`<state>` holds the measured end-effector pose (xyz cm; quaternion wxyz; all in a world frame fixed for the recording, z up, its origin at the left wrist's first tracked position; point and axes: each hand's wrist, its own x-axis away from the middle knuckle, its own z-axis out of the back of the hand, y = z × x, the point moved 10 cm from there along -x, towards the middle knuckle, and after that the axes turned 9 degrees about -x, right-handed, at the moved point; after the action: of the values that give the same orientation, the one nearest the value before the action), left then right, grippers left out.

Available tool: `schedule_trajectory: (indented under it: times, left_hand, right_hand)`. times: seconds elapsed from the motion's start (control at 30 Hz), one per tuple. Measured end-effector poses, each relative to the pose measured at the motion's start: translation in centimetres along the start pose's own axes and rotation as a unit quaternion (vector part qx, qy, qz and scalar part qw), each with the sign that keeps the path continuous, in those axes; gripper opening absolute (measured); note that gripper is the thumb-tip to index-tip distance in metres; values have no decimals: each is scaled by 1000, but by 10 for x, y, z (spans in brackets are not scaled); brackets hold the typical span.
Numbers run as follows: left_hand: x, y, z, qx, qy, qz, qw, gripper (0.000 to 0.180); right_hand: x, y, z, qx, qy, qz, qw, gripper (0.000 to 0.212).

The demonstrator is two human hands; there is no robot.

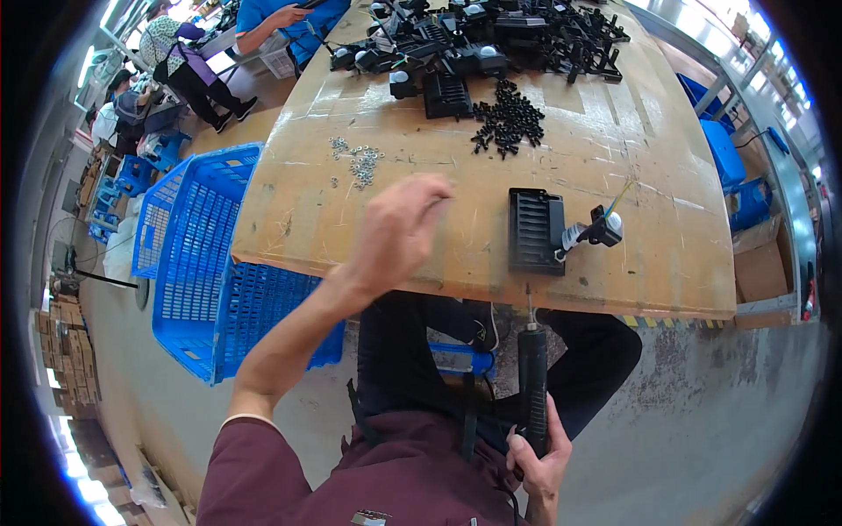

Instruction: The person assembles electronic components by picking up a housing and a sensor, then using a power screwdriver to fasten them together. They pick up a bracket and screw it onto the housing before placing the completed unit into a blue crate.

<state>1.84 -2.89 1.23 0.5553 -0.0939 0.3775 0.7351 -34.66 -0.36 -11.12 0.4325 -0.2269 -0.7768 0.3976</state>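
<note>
My right hand (544,451) is wrapped round the lower end of a black electric screwdriver (531,366), its bit pointing up at the table's front edge. Over the middle of the tabletop is my left hand (402,226), fingers drawn together in a pinch; whatever they may hold is too small to make out. A black ribbed plastic housing (536,232) lies flat right of that hand. Joined to its right side is a bracket with a white dome-shaped part (613,224) and thin yellow-green wires. Small silvery nuts or washers (362,163) are scattered beyond my left hand.
Farther back lies a pile of small black parts (509,118), and behind it a heap of black assemblies (482,44). Blue plastic crates (206,263) stand against the table's left side. A person in blue (263,26) works at the far left. Cardboard boxes (761,272) sit at the right.
</note>
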Motion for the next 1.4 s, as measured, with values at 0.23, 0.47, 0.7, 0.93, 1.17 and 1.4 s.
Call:
schedule_trajectory:
  times: [0.23, 0.47, 0.7, 0.93, 1.17, 1.4]
  left_hand:
    - [-45, 58, -100, 38, -35, -10, 999, 7]
    - [-41, 65, -107, 34, -20, -36, 999, 10]
    - [-37, 55, -101, 93, -2, -20, 995, 8]
    - [-26, 66, -92, 37, 6, -93, 995, 11]
    - [-25, 69, -75, 1, 21, -123, 992, 9]
    - [2, 66, -62, 20, -64, -93, 993, 6]
  right_hand:
    - [-14, -17, 8, -35, -5, 7, 999, 81]
    - [-20, -25, 5, -22, -21, 29, 999, 79]
    - [-7, -19, -16, -166, -65, -78, 981, 80]
    - [-11, -17, -24, -117, -55, -65, 989, 80]
    - [-14, -18, -27, -60, -45, -7, 997, 80]
    - [-24, -27, -25, -5, -56, 10, 998, 82]
